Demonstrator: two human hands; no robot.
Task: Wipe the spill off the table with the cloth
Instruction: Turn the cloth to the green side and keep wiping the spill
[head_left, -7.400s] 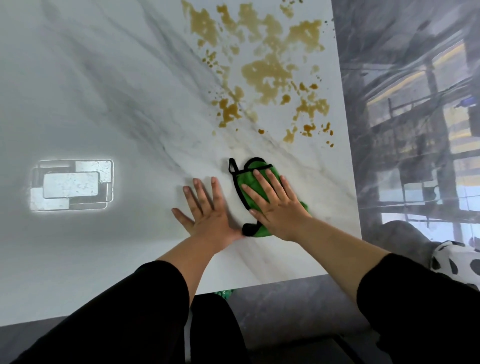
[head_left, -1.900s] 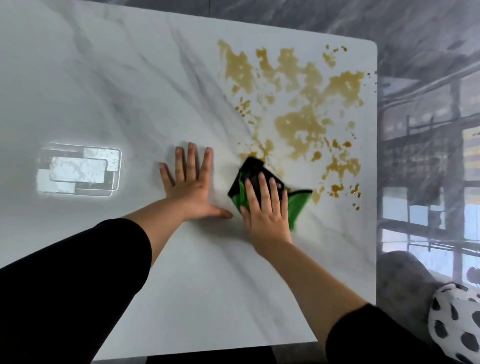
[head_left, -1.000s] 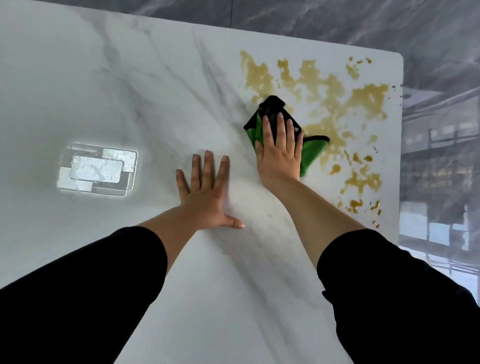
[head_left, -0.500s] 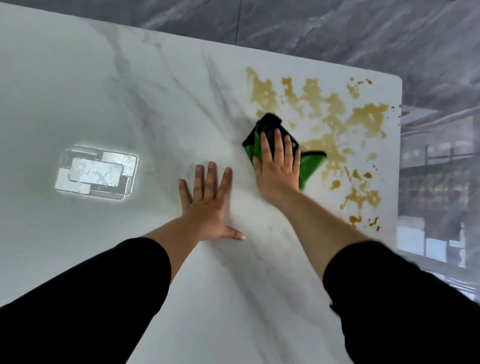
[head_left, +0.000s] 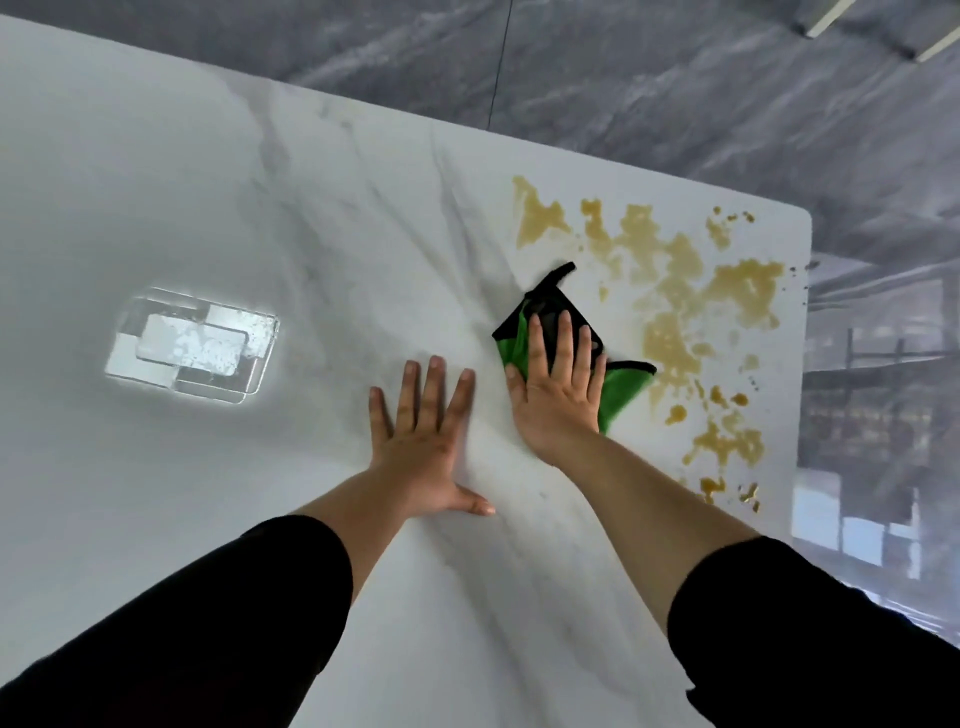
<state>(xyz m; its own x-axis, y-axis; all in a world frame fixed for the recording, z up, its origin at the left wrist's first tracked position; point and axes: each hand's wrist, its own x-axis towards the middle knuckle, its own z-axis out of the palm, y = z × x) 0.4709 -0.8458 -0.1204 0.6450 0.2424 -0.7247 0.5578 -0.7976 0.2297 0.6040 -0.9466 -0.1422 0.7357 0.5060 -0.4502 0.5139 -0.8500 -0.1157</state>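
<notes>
1. The white surface (head_left: 260, 493) is the biggest thing. The brown mess is all on its far right part, close to the right edge.
2. The spill (head_left: 670, 332) is a long patch of blots. It runs from far to near, just to the right of the cloth and past it.
3. The right hand (head_left: 558, 395) lies flat with straight fingers and presses the green and black cloth (head_left: 623, 387) down. It is the hand closest to the spill, so I think it should push right and away.
4. The left hand (head_left: 421, 447) lies flat on the bare surface, fingers spread, holding nothing.
</notes>
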